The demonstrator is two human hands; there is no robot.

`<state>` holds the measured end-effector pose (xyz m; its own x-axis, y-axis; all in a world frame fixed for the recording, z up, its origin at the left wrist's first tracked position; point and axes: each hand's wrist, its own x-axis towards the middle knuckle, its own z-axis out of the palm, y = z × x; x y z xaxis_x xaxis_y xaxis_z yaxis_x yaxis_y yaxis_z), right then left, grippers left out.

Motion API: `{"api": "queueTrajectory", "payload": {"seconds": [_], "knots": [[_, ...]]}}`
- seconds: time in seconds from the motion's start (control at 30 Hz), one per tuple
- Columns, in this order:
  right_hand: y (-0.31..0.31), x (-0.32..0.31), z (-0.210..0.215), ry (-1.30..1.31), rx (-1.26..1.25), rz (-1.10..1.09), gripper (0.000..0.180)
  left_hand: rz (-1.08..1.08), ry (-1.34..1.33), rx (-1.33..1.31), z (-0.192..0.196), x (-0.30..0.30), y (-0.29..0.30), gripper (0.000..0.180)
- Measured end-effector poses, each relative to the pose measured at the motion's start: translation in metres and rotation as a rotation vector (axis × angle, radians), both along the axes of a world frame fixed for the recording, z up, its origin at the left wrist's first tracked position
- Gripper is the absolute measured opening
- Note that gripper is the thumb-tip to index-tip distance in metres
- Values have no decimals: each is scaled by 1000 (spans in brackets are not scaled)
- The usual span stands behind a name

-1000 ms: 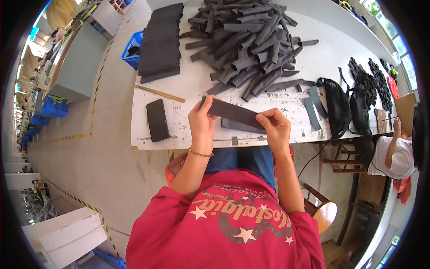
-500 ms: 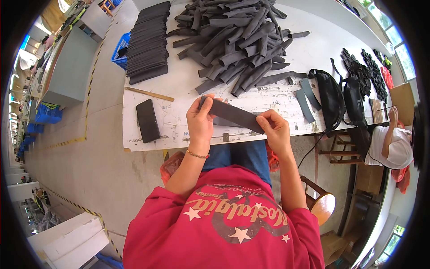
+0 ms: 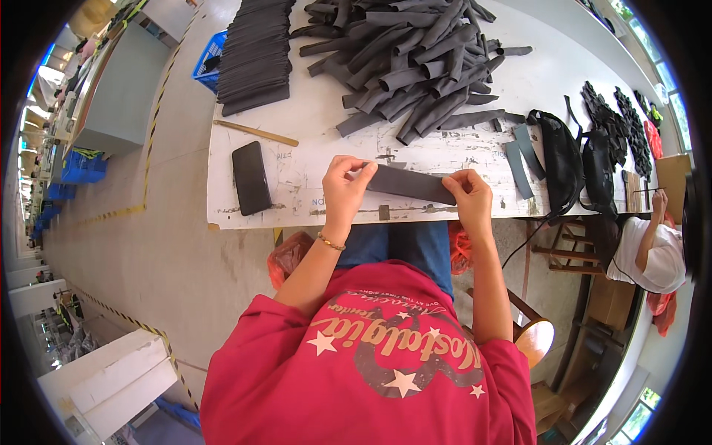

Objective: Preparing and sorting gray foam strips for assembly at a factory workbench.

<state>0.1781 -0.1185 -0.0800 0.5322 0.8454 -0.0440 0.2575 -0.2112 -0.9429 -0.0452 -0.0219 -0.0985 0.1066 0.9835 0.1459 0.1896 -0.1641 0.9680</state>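
Observation:
A dark grey fabric strip [image 3: 410,185] is stretched between my two hands over the near edge of the white table [image 3: 311,182]. My left hand [image 3: 348,184] pinches its left end between thumb and fingers. At the other end, my right hand [image 3: 470,196] grips it the same way. Beyond my hands lies a loose heap of similar dark strips [image 3: 415,63]. To its left, a long row of flat dark strips [image 3: 256,59] is stacked closely together.
On the left lie a black phone [image 3: 251,178] and a thin wooden stick [image 3: 256,133]. Grey-green strips [image 3: 519,169] and a black bag [image 3: 556,163] are to the right. A blue crate [image 3: 208,65] stands past the left edge. Another person [image 3: 651,248] sits far right.
The strip, tilted down to the right before, now lies more level and its broad face shows more. The grey piece that showed beneath it is no longer visible. My view has shifted slightly.

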Motion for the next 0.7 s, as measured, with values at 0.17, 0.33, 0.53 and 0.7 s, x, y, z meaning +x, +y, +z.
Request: {"api": "queueTrajectory", "payload": {"seconds": [0.17, 0.33, 0.53, 0.7], "knots": [[8, -1, -18, -191, -85, 37, 14, 64, 142, -46, -31, -3, 1, 15], [10, 1, -36, -344, -140, 53, 17, 55, 412, 236, -41, -3, 2, 17], [5, -3, -35, -532, -107, 108, 20, -21, 360, 172, -36, -3, 5, 18], [0, 55, -25, -571, -2, -158, 15, -75, 253, 321, 6, 30, 22, 9]]}}
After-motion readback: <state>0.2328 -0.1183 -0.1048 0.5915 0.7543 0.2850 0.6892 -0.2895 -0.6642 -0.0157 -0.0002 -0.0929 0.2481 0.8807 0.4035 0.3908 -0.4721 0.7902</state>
